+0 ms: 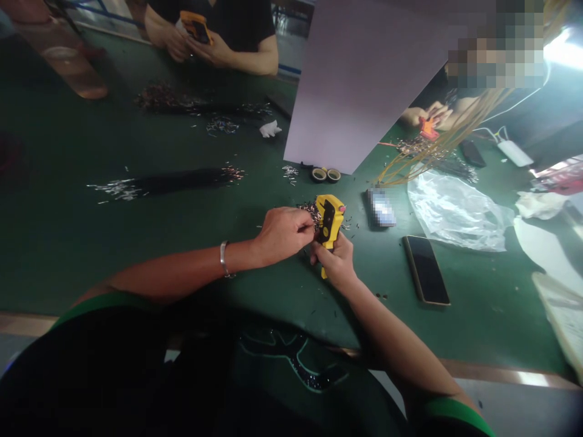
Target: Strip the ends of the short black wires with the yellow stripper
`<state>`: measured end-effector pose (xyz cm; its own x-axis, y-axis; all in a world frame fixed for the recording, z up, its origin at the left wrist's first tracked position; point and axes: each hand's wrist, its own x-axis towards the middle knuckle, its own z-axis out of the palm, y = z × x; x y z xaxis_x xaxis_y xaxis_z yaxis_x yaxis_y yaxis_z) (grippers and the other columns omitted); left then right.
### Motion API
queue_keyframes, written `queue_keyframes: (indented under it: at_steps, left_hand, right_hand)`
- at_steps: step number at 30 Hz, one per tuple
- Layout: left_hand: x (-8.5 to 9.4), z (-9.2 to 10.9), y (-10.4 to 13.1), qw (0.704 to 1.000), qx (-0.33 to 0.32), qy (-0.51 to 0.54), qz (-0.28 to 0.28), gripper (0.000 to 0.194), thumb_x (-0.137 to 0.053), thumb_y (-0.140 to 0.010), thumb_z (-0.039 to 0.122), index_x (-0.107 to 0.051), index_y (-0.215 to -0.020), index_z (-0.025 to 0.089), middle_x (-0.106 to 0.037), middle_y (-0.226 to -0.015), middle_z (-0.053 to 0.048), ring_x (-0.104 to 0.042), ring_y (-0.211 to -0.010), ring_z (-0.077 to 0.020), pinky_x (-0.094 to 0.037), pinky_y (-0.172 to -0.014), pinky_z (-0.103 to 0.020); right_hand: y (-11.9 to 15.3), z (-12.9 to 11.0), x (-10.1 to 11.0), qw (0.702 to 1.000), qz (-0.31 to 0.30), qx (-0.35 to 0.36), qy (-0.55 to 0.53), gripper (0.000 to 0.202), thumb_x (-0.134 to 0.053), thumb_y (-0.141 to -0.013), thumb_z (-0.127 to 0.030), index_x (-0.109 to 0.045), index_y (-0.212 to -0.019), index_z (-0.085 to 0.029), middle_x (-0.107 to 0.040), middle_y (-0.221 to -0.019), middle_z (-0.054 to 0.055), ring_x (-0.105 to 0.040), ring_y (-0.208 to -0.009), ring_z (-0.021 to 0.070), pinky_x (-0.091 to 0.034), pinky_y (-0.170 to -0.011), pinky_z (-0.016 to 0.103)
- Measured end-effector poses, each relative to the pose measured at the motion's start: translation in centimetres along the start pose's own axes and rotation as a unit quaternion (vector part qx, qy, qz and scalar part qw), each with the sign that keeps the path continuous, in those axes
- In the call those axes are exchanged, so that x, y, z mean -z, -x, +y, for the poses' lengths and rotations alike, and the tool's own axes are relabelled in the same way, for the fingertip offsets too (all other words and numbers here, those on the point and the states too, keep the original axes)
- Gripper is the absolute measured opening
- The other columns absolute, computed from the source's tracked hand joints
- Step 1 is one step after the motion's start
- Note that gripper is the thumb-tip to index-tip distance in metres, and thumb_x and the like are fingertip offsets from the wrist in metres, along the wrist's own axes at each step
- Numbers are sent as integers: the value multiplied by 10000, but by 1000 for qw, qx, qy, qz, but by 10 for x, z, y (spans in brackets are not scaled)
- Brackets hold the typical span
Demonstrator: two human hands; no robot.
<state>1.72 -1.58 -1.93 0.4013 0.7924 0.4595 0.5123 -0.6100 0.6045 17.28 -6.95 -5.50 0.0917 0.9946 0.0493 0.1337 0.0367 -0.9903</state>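
Here the right hand (336, 260) is clamped around the handles of a yellow crimping tool (328, 223), held upright just above the green surface (68, 218). The left hand (282, 233) has its fingers pinched together at the tool's head, seemingly on a small wire end, though that is too small to make out. A pile of small metal pieces (311, 210) lies just behind. The feeding step looks to be in hand; next would call for a firm squeeze with the piece held steady. A phone (426, 269) lies well apart.

A yellow-and-black crimping tool (328, 226) stands upright, head up, just above the green counter (68, 206) — small metal terminals (311, 212) heaped beside its head.
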Motion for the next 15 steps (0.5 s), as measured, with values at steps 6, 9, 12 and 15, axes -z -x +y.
queue_keyframes:
  at_steps: [6,9,12,15]
  left_hand:
    - [1,-1,-1,1000,8,4,-10,172,-562,-738,152,-620,-579,178,-584,-542,23,-488,-540,-105,-372,-550,-249]
    - [1,-2,-2,1000,20,16,-15,167,-562,-733,156,-625,-580,176,-597,-545,20,-493,-532,-103,-371,-537,-244]
    - [0,-5,-3,999,25,22,-17,164,-558,-728,148,-646,-593,177,-609,-552,16,-507,-535,-103,-375,-536,-242]
    - [0,-6,-4,999,31,19,-17,173,-560,-744,149,-676,-617,173,-628,-563,5,-526,-541,-108,-382,-536,-242]
  right_hand:
    - [-1,3,-1,1000,9,1,4,138,-622,-702,-266,-527,-786,-214,-570,-446,-74,-517,-366,117,-429,-439,251]
    - [-3,5,0,1000,13,9,8,144,-625,-695,-285,-543,-788,-211,-593,-469,-62,-544,-387,125,-447,-459,259]
    - [-5,6,1,1000,13,18,20,127,-617,-696,-282,-558,-785,-213,-598,-482,-57,-550,-400,129,-449,-463,262]
    - [-5,7,1,999,17,17,27,125,-614,-697,-280,-558,-787,-213,-589,-487,-60,-543,-391,126,-449,-457,262]
